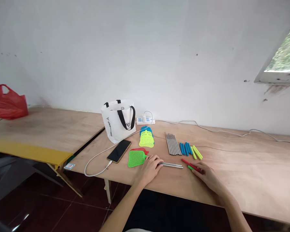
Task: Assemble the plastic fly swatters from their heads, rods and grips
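Note:
My left hand (151, 168) is closed over the near ends of two thin metal rods (171, 165), which point right along the table. Beside its fingertips lie a green fly swatter head (136, 159) and, partly under it, a red swatter head (145, 150). My right hand (206, 174) has its fingers round a red handle tube (187, 161). A green handle tube (190, 167) shows just below, partly hidden by the fingers. Behind are yellow swatter heads (146, 140) over blue ones (143, 129), a row of grey rods (173, 144), blue tubes (185, 149) and yellow tubes (197, 152).
A phone (119, 150) on a white charging cable (87, 166) lies at the left. Behind it stand a white tote bag (113, 125) and a power strip (145, 120) against the wall. A red plastic bag (9, 104) rests on the other table (50, 129).

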A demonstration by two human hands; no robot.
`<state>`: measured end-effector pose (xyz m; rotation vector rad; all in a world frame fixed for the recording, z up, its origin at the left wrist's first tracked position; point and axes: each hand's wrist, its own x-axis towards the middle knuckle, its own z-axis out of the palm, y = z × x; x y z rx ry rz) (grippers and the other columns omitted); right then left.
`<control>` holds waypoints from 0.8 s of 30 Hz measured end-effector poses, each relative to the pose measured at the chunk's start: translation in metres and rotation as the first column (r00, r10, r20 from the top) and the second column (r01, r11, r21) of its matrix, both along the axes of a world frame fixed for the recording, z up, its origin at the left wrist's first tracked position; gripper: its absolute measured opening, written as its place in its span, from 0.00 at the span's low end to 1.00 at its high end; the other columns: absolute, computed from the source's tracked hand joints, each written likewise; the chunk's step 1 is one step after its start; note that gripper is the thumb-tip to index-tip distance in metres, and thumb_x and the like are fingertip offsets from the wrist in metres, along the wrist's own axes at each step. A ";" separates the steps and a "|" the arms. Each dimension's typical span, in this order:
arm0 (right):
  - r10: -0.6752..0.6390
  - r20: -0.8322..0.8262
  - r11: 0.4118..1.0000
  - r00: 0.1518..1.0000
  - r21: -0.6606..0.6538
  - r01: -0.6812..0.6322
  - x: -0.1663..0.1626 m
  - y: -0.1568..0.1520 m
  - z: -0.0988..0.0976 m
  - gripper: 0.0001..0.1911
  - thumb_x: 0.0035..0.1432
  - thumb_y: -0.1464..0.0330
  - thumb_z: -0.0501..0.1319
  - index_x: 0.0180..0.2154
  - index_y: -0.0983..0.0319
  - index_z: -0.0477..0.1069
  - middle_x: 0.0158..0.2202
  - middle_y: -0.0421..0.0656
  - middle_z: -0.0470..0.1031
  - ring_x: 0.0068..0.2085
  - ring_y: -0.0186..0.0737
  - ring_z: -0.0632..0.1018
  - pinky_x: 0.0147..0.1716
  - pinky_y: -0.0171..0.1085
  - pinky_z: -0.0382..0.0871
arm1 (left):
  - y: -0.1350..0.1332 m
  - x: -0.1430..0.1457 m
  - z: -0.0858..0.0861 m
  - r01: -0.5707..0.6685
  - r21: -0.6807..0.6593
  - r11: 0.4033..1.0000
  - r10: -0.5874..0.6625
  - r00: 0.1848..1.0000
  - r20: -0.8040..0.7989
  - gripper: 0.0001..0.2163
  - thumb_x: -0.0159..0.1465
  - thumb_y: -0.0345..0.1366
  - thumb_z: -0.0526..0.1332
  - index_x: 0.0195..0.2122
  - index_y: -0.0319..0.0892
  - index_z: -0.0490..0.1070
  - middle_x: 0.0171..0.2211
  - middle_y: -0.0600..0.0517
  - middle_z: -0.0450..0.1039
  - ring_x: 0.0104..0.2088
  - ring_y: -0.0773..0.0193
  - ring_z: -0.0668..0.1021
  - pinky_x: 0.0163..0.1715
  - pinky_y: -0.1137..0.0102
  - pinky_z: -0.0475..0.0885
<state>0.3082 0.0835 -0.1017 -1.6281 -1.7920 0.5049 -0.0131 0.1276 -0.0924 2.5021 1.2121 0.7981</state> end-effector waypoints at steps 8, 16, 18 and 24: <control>-0.259 0.039 0.957 0.965 0.145 0.251 -0.005 0.014 -0.018 0.30 0.58 0.40 0.54 0.37 0.56 0.80 0.35 0.46 0.76 0.33 0.45 0.77 0.35 0.43 0.71 | 0.001 -0.001 0.002 -0.046 0.009 0.999 0.046 0.999 -0.028 0.07 0.73 0.37 0.57 0.48 0.49 0.74 0.46 0.52 0.74 0.49 0.58 0.75 0.53 0.60 0.67; -0.247 0.049 0.960 0.968 0.147 0.238 0.017 0.005 -0.015 0.25 0.63 0.46 0.54 0.40 0.55 0.80 0.37 0.45 0.76 0.36 0.44 0.78 0.38 0.42 0.72 | 0.002 -0.002 0.003 -0.027 -0.003 1.000 0.027 0.999 -0.035 0.08 0.73 0.36 0.56 0.50 0.49 0.73 0.48 0.52 0.73 0.49 0.57 0.74 0.53 0.59 0.67; -0.194 0.077 0.967 0.978 0.181 0.177 0.017 0.004 -0.015 0.23 0.62 0.46 0.56 0.43 0.54 0.79 0.40 0.45 0.76 0.42 0.46 0.78 0.43 0.44 0.73 | 0.003 -0.002 0.003 -0.019 -0.011 1.000 0.018 0.999 -0.039 0.09 0.72 0.36 0.56 0.50 0.50 0.73 0.48 0.52 0.72 0.49 0.57 0.74 0.53 0.59 0.67; -0.161 0.130 0.964 0.978 0.234 0.128 0.015 0.006 -0.019 0.22 0.65 0.50 0.54 0.45 0.54 0.79 0.44 0.46 0.77 0.46 0.48 0.78 0.47 0.46 0.72 | 0.001 0.000 0.005 -0.035 0.011 0.999 0.036 0.996 -0.079 0.14 0.69 0.29 0.55 0.51 0.50 0.72 0.48 0.51 0.72 0.50 0.56 0.74 0.53 0.59 0.67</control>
